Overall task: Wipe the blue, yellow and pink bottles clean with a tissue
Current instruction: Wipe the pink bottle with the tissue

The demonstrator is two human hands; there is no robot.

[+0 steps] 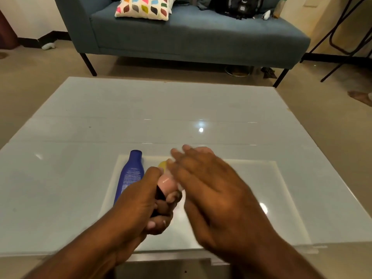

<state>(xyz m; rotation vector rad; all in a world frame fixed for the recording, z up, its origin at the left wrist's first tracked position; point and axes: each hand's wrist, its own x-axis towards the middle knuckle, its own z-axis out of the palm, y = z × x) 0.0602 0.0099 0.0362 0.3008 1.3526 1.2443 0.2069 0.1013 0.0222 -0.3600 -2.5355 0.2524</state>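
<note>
The pink bottle (166,183) is held above the near part of the glass table (80,121), gripped round its dark lower end by the curled fingers of the left hand (141,200). The right hand (209,190) is laid over it with fingers nearly straight, blurred, and a scrap of white tissue (180,186) is glimpsed under the palm. The wipe is probably best done with the bottle turned steadily in the left hand, so that every side is met by the tissue. The blue bottle (131,174) is lying just left, and only a bit of the yellow bottle (162,165) is seen behind the hands. Beyond the table, a blue-grey sofa (191,35) with a patterned cushion (145,8) is seen.
</note>
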